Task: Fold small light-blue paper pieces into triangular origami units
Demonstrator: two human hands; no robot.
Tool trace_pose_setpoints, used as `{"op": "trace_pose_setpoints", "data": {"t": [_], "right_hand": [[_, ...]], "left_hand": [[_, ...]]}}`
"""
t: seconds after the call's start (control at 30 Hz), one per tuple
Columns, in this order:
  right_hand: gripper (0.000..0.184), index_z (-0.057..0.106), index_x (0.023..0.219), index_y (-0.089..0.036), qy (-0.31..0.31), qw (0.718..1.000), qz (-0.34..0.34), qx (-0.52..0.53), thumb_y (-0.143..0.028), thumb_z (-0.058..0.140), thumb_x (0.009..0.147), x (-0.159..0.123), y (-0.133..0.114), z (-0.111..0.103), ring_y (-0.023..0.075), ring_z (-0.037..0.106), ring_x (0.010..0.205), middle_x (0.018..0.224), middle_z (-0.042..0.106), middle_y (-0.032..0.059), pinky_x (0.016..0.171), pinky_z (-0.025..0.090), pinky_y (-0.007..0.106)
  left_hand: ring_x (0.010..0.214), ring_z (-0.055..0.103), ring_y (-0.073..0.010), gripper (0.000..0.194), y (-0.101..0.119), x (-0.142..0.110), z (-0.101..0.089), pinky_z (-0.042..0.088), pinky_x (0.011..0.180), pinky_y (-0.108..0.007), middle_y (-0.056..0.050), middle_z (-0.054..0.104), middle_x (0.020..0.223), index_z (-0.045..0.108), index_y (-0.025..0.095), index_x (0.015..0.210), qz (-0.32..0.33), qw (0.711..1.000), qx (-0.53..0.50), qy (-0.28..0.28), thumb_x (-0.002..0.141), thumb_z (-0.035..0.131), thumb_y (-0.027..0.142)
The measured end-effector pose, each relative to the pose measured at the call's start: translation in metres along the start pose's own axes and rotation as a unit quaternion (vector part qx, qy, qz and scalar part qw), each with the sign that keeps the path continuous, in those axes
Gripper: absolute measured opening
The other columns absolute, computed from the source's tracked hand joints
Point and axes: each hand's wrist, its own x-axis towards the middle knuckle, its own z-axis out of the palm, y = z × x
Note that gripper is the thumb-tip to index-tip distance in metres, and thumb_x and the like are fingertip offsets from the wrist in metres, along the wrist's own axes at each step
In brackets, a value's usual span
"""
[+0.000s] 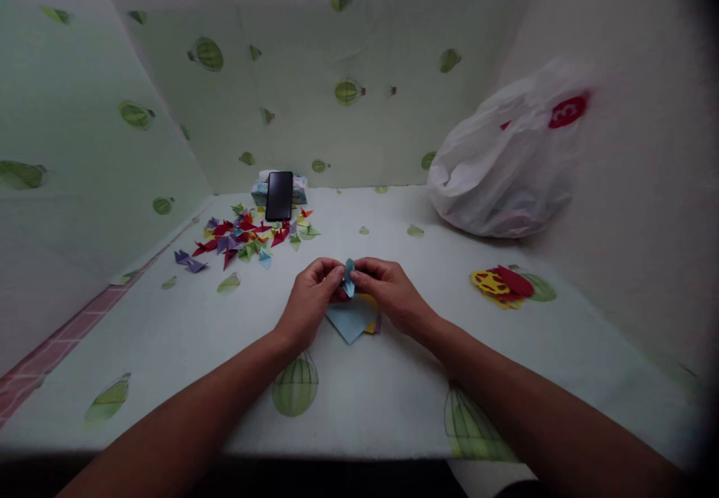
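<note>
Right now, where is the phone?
In the head view, the phone is left of centre, leaning upright against the tissue box, just behind the folded paper pile.

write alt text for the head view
A left hand and right hand hold small folded blue paper above flat coloured paper sheets on a pale patterned tablecloth. Beyond are colourful folded paper pieces, a black phone and a white plastic bag.
</note>
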Motion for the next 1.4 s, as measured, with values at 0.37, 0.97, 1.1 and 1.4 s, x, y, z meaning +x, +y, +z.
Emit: {"op": "trace_pose_setpoints", "data": {"t": [0.37, 0.97, 1.1, 1.4], "right_hand": [[0.018, 0.075, 0.085, -0.017, 0.015, 0.996, -0.034, -0.075, -0.034, 0.068, 0.082, -0.0016, 0.0010, 0.0011, 0.0166, 0.061, 0.079, 0.083, 0.069, 0.0042, 0.072, 0.047, 0.029], [0.016, 0.073, 0.080, -0.018, 0.013, 0.997, -0.032, -0.075, -0.033, 0.068, 0.081, -0.0022, -0.0018, 0.0014, 0.0161, 0.059, 0.076, 0.080, 0.067, 0.0032, 0.069, 0.046, 0.028], [0.016, 0.073, 0.080, -0.018, 0.016, 0.993, -0.042, -0.105, -0.032, 0.067, 0.081, -0.0019, -0.0020, 0.0007, 0.0172, 0.059, 0.078, 0.081, 0.068, 0.0038, 0.071, 0.046, 0.029], [0.015, 0.074, 0.083, -0.018, 0.015, 0.992, -0.051, -0.114, -0.030, 0.066, 0.083, -0.0028, -0.0004, 0.0002, 0.0178, 0.062, 0.081, 0.084, 0.070, 0.0043, 0.075, 0.048, 0.030]], "left_hand": [[0.064, 0.056, -0.0092, 0.027, -0.0019, 0.0012, -0.0024, 0.050, 0.066, -0.025, 0.001, 0.062, 0.080, 0.064, 0.016, 0.089, 0.021, 1.000, 0.012, -0.005, 0.079, 0.075, 0.038], [0.060, 0.052, -0.0073, 0.032, 0.0015, 0.0016, -0.0003, 0.046, 0.063, -0.023, 0.001, 0.062, 0.075, 0.066, 0.014, 0.084, -0.021, 0.998, -0.055, 0.006, 0.071, 0.081, 0.039], [0.060, 0.052, -0.0074, 0.030, 0.0011, 0.0017, -0.0010, 0.045, 0.062, -0.023, 0.002, 0.061, 0.076, 0.066, 0.015, 0.084, -0.013, 0.999, -0.039, 0.002, 0.074, 0.080, 0.039], [0.063, 0.056, -0.0085, 0.027, 0.0006, 0.0008, -0.0024, 0.047, 0.064, -0.023, 0.001, 0.063, 0.078, 0.067, 0.014, 0.087, 0.024, 1.000, 0.012, -0.003, 0.079, 0.076, 0.038]]}}
